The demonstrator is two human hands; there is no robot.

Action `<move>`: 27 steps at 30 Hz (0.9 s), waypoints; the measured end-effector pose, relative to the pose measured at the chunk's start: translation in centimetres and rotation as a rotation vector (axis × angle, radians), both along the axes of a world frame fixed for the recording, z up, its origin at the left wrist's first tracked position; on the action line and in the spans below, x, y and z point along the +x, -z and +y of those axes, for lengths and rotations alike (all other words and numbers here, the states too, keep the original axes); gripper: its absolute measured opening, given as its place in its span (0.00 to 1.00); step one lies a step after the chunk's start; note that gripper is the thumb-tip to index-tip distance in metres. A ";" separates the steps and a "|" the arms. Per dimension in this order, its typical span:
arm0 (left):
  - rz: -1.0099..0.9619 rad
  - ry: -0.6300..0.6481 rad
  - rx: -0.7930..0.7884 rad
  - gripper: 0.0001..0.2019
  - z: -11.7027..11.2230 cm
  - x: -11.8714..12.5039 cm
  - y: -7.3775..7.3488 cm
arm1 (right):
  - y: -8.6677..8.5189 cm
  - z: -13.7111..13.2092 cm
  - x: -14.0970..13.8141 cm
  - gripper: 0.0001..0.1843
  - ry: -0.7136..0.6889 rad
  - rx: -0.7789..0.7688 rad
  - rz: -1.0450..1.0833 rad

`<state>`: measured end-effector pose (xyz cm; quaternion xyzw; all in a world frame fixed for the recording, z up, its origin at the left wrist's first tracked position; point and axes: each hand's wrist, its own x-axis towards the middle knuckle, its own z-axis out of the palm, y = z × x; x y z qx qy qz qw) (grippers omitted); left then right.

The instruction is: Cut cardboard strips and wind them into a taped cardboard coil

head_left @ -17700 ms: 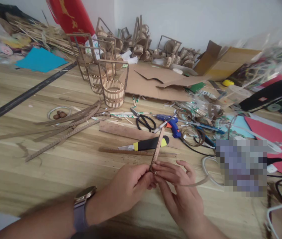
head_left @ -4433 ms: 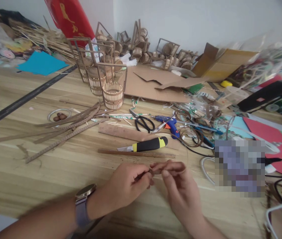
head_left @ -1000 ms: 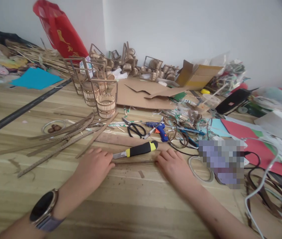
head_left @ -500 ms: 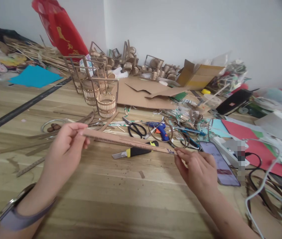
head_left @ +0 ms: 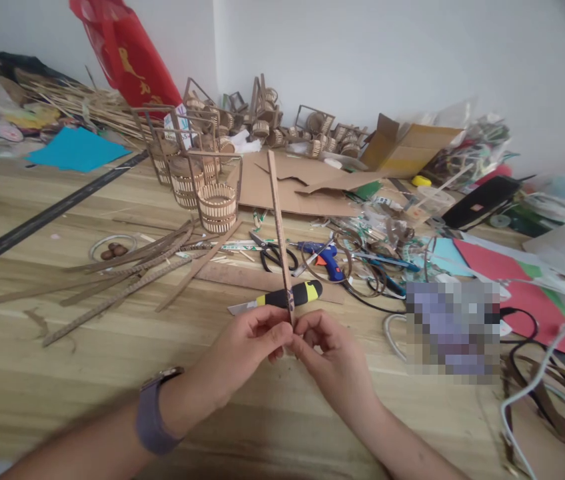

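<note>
A long thin brown strip (head_left: 279, 227) stands almost upright in front of me, its lower end pinched between both hands. My left hand (head_left: 245, 347), with a watch on its wrist, grips that end from the left with closed fingers. My right hand (head_left: 330, 353) pinches the same end from the right. Just beyond the hands, a yellow-and-black utility knife (head_left: 282, 298) lies on the wooden table (head_left: 87, 373).
Loose brown strips (head_left: 127, 270) lie to the left. Small woven baskets (head_left: 217, 207) stand behind them. Scissors (head_left: 272, 253), a blue glue gun (head_left: 330, 260), cardboard sheets (head_left: 292, 183), cables (head_left: 532, 380) and coloured paper (head_left: 527, 280) crowd the middle and right.
Half a second ago the strip was held level, one hand at each end. Now both hands have come together at one end and the strip points up and away.
</note>
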<state>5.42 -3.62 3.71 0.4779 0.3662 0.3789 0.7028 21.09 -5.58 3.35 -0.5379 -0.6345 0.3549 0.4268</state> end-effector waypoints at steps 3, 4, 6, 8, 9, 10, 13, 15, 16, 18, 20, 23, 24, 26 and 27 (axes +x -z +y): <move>-0.009 -0.027 -0.036 0.18 0.4 -0.2 0.4 | 0.3 -0.2 0.2 0.14 -0.097 -0.026 0.037; -0.009 -0.035 -0.041 0.18 0.5 -0.4 0.6 | 0.4 -0.4 0.3 0.13 -0.122 -0.008 0.027; -0.019 -0.045 -0.045 0.20 0.7 -0.7 0.8 | 0.5 -0.6 0.5 0.11 -0.150 0.082 -0.037; -0.036 -0.061 -0.056 0.22 0.8 -0.8 0.9 | 0.6 -0.9 0.6 0.08 -0.165 0.226 -0.145; -0.039 -0.069 -0.061 0.22 0.9 -0.8 0.9 | 0.6 -1.0 0.7 0.06 -0.166 0.298 -0.200; -0.035 -0.078 -0.061 0.22 0.9 -0.8 0.9 | 0.7 -1.1 0.8 0.05 -0.160 0.362 -0.247; 0.004 -0.119 -0.046 0.20 0.8 -0.7 0.6 | 0.7 -1.2 0.9 0.02 -0.112 0.501 -0.334; 0.026 -0.144 -0.037 0.18 0.7 -0.5 0.4 | 0.8 -1.2 0.9 0.03 -0.102 0.569 -0.380; 0.030 -0.150 -0.038 0.18 0.6 -0.5 0.4 | 0.8 -1.2 0.9 0.04 -0.112 0.603 -0.398; 0.012 -0.149 -0.052 0.18 0.5 -0.4 0.5 | 0.8 -1.1 0.8 0.05 -0.139 0.651 -0.413; -0.040 -0.130 -0.088 0.18 0.4 -0.4 0.6 | 0.8 -1.0 0.7 0.05 -0.153 0.654 -0.398; -0.136 -0.080 -0.168 0.19 0.4 -0.5 0.7 | 0.7 -1.0 0.8 0.05 -0.130 0.592 -0.358; -0.158 -0.068 -0.189 0.20 0.4 -0.5 0.8 | 0.6 -1.0 0.8 0.05 -0.126 0.569 -0.345; -0.175 -0.061 -0.218 0.21 0.4 -0.6 0.8 | 0.5 -1.0 0.9 0.05 -0.129 0.531 -0.324; -0.174 -0.063 -0.227 0.21 0.4 -0.6 0.8 | 0.4 -1.0 0.9 0.05 -0.133 0.519 -0.317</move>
